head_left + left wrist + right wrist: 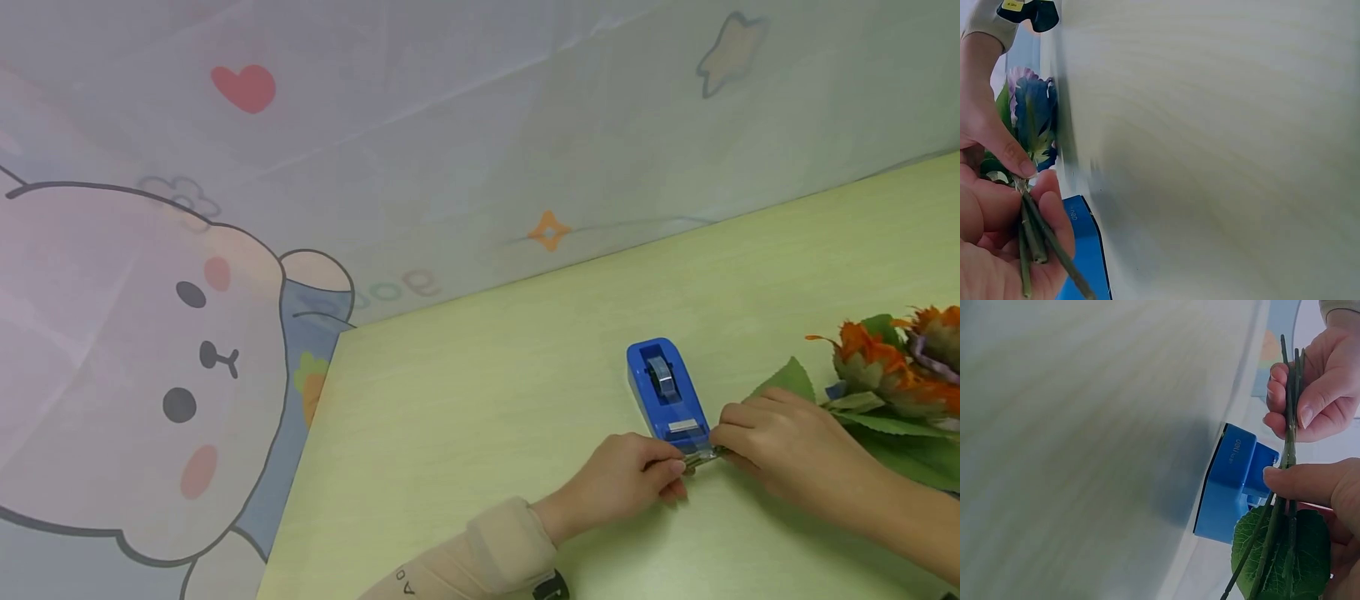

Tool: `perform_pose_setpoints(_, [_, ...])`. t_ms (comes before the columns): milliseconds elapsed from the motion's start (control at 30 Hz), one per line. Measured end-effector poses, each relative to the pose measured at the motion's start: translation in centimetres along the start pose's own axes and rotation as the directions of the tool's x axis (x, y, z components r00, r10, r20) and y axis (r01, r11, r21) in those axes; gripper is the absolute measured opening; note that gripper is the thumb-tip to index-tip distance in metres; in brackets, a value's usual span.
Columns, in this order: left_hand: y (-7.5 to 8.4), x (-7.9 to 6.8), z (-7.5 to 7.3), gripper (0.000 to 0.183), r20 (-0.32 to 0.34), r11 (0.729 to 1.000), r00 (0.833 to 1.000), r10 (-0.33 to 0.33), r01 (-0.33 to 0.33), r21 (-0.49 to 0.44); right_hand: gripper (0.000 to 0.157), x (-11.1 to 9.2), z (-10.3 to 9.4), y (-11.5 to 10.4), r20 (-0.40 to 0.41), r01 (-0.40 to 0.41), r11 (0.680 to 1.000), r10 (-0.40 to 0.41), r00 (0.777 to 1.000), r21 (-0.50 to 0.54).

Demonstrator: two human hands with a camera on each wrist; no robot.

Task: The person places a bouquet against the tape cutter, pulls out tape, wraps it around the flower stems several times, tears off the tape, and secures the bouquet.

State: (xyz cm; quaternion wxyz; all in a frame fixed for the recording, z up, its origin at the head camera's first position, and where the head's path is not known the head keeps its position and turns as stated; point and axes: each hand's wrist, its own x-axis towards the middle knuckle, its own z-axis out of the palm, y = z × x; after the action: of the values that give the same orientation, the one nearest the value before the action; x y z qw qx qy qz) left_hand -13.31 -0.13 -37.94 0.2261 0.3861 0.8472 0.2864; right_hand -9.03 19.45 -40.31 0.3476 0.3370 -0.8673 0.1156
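Observation:
A bunch of green flower stems (pixel 1291 409) runs between my two hands. My left hand (pixel 618 477) grips the cut ends, which stick out past its fingers in the left wrist view. Higher up the stems, close to the leaves, my right hand (pixel 787 442) pinches them between thumb and fingers. Shiny clear tape (pixel 1289 453) shows on the stems between the hands. Orange flowers (pixel 873 358) lie beyond the right hand, and a blue flower (pixel 1035 112) shows in the left wrist view. Just behind the fingertips stands a blue tape dispenser (pixel 651 379), its cutter end toward the hands.
The pale yellow-green tabletop (pixel 465 400) extends left of the hands. A printed cloth (pixel 450 125) with a bear, a heart and stars hangs along the back and left edges. A green leaf (pixel 1282 556) spreads beneath the stems by the right hand.

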Motion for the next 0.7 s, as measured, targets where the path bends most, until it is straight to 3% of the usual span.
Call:
perform_pose_setpoints(300, [-0.29, -0.15, -0.31, 0.017, -0.059, 0.989, 0.996, 0.072, -0.064, 0.131, 0.06, 0.21, 0.33, -0.03, -0.067, 0.015, 0.999, -0.012, 0.998, 0.044])
perform_pose_setpoints(700, [-0.17, -0.19, -0.44, 0.016, -0.103, 0.991, 0.994, 0.032, -0.019, 0.132, 0.069, -0.44, 0.29, -0.25, 0.054, -0.025, 1.0, 0.024, 0.998, 0.018])
